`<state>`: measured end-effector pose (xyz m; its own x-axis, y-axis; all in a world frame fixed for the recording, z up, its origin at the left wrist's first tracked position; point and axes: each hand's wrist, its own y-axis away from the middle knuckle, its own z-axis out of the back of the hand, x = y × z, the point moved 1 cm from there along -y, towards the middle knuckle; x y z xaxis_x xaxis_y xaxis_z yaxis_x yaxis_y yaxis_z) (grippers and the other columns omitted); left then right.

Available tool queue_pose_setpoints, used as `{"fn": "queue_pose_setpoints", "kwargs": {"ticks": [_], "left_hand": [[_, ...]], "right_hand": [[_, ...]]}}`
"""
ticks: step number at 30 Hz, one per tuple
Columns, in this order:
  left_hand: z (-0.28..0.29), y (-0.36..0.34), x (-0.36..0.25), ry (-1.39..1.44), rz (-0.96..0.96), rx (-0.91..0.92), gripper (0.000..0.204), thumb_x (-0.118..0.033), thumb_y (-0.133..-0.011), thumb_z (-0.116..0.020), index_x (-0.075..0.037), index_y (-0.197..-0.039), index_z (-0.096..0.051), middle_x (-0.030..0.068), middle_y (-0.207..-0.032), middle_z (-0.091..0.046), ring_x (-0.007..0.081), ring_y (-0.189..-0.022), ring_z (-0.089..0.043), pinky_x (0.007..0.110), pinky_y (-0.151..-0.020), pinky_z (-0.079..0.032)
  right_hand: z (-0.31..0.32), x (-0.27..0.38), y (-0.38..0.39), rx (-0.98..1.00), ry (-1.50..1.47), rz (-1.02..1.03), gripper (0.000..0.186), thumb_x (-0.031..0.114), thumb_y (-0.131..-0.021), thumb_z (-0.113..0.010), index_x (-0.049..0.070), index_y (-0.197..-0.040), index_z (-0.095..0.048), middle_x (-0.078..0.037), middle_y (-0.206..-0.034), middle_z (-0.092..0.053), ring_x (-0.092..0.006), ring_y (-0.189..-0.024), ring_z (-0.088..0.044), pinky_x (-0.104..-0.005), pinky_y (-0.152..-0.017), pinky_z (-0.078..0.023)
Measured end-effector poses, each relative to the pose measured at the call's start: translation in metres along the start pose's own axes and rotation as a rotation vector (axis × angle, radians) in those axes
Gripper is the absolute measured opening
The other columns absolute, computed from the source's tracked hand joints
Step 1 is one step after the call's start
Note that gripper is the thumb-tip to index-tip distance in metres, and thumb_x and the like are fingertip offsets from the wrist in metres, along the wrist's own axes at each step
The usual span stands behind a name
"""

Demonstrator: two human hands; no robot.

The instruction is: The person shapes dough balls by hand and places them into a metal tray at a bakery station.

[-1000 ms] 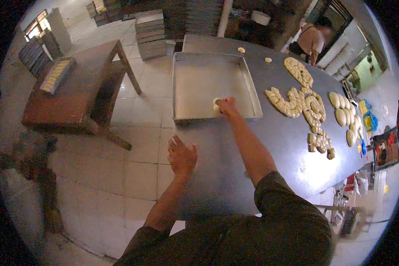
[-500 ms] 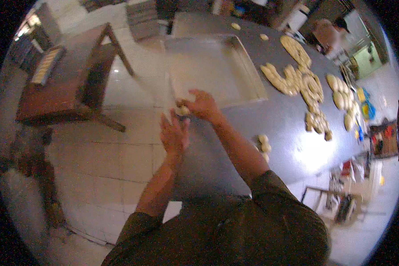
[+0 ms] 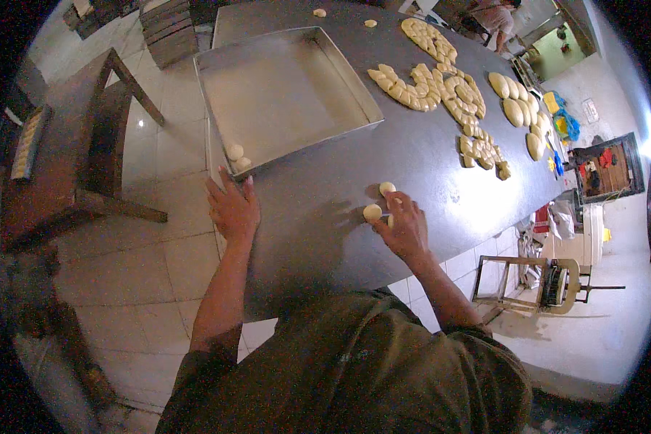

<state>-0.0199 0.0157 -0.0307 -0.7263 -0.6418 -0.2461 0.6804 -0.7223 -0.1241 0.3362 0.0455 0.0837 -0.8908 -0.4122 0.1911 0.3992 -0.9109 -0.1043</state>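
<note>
My left hand (image 3: 233, 211) is open with fingers spread, resting by the near left corner of a square metal baking tray (image 3: 307, 147). Two pale dough balls (image 3: 234, 152) sit inside that corner, close together. To the right, my right hand (image 3: 406, 226) reaches down to a small group of dough balls (image 3: 372, 212) on the dark tabletop. Its thumb and fingers close around one ball, partly hidden by them. Another ball (image 3: 388, 188) lies just beyond the fingertips.
Scored, coiled dough strips (image 3: 461, 98) spread across the far right of the table (image 3: 311, 239). Smooth oval dough pieces (image 3: 513, 112) lie beyond them. A wooden table (image 3: 65, 166) with a filled tray (image 3: 30, 145) stands left. A person (image 3: 493, 18) is at the far end.
Both hands were together at the tray's near left corner, around a dough ball. My right hand has moved right to the loose balls; the left hand is free of dough. The view has shifted.
</note>
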Motion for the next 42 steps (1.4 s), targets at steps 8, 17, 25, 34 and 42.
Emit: {"fn": "queue_pose_setpoints", "kwargs": {"ticks": [8,17,25,34,42], "left_hand": [[-0.002,0.005,-0.001,0.070,-0.009,-0.018,0.074,-0.056,-0.102,-0.048,-0.010,-0.158,-0.036,0.0307,-0.156,-0.036,0.0469,-0.140,-0.043,0.057,-0.106,-0.045],[-0.005,0.007,0.000,0.022,-0.092,-0.076,0.075,-0.058,-0.102,-0.049,-0.007,-0.156,-0.038,0.0327,-0.155,-0.038,0.0488,-0.139,-0.044,0.057,-0.109,-0.043],[-0.015,0.007,0.009,0.045,-0.084,-0.061,0.076,-0.061,-0.101,-0.047,-0.009,-0.157,-0.038,0.0330,-0.153,-0.039,0.0480,-0.139,-0.044,0.055,-0.111,-0.041],[-0.020,0.002,0.014,-0.113,-0.118,-0.009,0.076,-0.060,-0.101,-0.049,-0.011,-0.158,-0.037,0.0306,-0.157,-0.033,0.0446,-0.138,-0.044,0.056,-0.102,-0.048],[0.010,0.005,0.004,0.054,-0.046,0.004,0.079,-0.056,-0.100,-0.054,-0.011,-0.160,-0.030,0.0303,-0.157,-0.032,0.0455,-0.137,-0.043,0.057,-0.098,-0.049]], "right_hand": [[-0.005,-0.024,0.036,-0.079,-0.053,-0.069,0.055,0.033,-0.082,-0.083,0.005,-0.126,-0.064,-0.017,-0.114,-0.068,-0.0362,-0.106,-0.066,-0.0452,-0.092,-0.054],[-0.044,-0.041,0.071,0.145,-0.357,-0.219,0.054,0.033,-0.084,-0.076,0.010,-0.131,-0.060,-0.021,-0.121,-0.065,-0.0425,-0.113,-0.063,-0.0541,-0.093,-0.054],[-0.085,-0.027,0.045,-0.145,-0.008,0.045,0.058,0.034,-0.086,-0.080,0.005,-0.131,-0.057,-0.018,-0.121,-0.064,-0.0336,-0.116,-0.063,-0.0425,-0.084,-0.057],[-0.042,0.134,-0.133,0.037,-0.678,0.035,0.030,0.028,-0.092,-0.072,0.003,-0.107,-0.065,-0.017,-0.098,-0.072,-0.0319,-0.095,-0.071,-0.0410,-0.082,-0.055],[-0.168,0.184,-0.266,0.367,-0.247,0.096,0.034,0.028,-0.082,-0.073,0.005,-0.106,-0.070,-0.021,-0.096,-0.071,-0.0370,-0.091,-0.071,-0.0464,-0.078,-0.056]]}}
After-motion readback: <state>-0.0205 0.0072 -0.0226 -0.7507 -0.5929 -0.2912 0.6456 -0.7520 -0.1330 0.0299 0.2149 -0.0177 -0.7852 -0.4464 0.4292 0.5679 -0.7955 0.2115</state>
